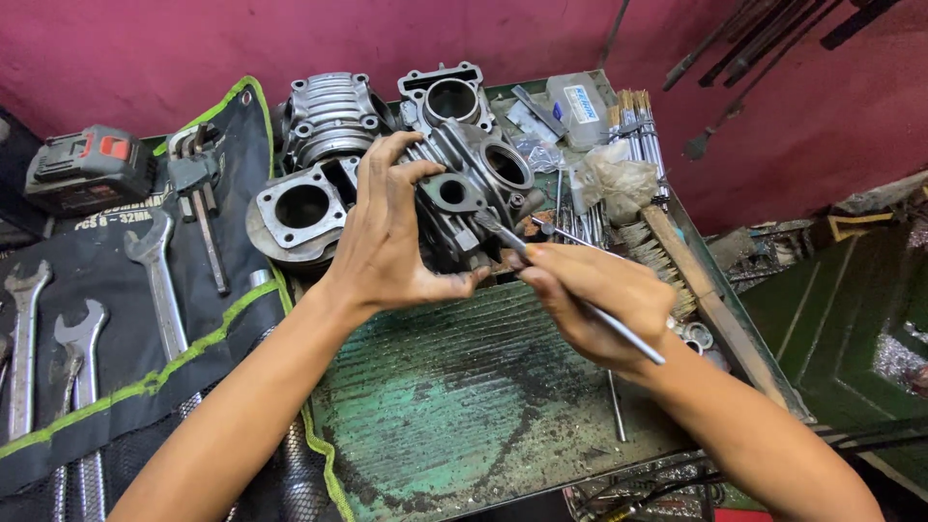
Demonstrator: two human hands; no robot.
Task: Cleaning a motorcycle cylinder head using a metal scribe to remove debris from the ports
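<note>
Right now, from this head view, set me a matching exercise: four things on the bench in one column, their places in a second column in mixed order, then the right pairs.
Things
1. cylinder head
2. thin metal tool
3. power-tool battery
4. spanners

Places
A. on the black tool roll, left of the tray
B. in the right hand, tip at the cylinder head
C. far left, by the pink wall
D. steadied by the left hand, above the green tray

Pairs: 1-D, 2-B, 3-C, 4-A
</note>
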